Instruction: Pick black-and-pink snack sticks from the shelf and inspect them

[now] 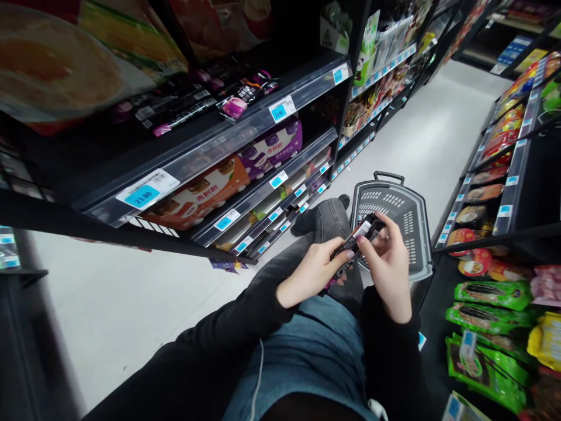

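Note:
A dark snack packet (357, 238) with a white label is held over my lap between both hands. My left hand (313, 272) pinches its lower end with thumb and fingers closed on it. My right hand (390, 266) grips the upper end, fingers curled round the packet. Both sleeves are black. Just beyond the hands a grey shopping basket (409, 231) stands on the floor, and I cannot see anything in it. Similar dark packets (245, 93) lie on the shelf at upper left.
Black store shelves (219, 140) with blue price tags run along the left, holding orange and purple boxes. More shelves at right carry green and red packets (488, 321). A pale aisle floor (421, 134) stretches ahead. My knee in grey trousers (326, 219) is bent forward.

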The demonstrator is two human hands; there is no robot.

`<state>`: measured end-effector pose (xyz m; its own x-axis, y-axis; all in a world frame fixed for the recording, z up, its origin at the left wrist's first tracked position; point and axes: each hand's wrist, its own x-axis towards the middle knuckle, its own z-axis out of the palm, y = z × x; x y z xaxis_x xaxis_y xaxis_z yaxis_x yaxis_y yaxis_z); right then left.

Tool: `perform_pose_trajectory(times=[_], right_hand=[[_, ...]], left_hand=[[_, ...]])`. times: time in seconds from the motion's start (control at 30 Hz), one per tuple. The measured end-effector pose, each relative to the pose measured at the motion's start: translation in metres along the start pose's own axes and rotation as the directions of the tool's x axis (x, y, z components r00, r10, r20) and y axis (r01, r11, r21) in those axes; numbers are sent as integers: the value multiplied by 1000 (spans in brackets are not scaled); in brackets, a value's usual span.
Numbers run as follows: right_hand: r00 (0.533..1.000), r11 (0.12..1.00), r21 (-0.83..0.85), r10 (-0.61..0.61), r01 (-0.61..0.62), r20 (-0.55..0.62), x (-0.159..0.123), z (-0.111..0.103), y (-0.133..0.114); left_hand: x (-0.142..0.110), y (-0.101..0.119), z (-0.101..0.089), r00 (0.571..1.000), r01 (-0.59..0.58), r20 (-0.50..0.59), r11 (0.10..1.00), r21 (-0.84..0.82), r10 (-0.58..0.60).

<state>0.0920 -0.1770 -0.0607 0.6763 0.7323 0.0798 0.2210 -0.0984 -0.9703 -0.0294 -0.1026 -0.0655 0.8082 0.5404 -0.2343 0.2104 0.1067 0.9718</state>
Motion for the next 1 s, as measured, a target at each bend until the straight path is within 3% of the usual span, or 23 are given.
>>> perform_pose_trajectory(times=[0.2,0.37,0.5,0.6,0.7,0.83,0.93,1.0], right_hand=[[996,994,-86,-73,69,-42,0,4,8],[976,993,5,-112,115,-187,2,12,12],[947,991,-23,-132,131,-293,4,15,17],[943,995,2,-97,103,-318,6,15,20],[940,993,75,-58,87,-335,9,13,23],[896,988,78,-90,137,-434,12,8,25],[865,987,74,-87,142,-494,14,3,26],[824,984,86,-82,156,-561,17,-1,27]], left_hand=[[1,-1,0,999,-32,-21,999,3,32],[5,-6,0,998,13,57,989,-147,-5],[7,-10,1,993,66,107,968,-241,-41],[6,-10,1,990,90,131,964,-249,-59],[5,-10,-1,990,41,142,990,-135,-21],[4,-14,-5,962,25,273,1000,4,-25],[2,-22,-7,930,99,360,994,-43,-77],[0,-28,-7,925,176,358,979,-102,-129]])
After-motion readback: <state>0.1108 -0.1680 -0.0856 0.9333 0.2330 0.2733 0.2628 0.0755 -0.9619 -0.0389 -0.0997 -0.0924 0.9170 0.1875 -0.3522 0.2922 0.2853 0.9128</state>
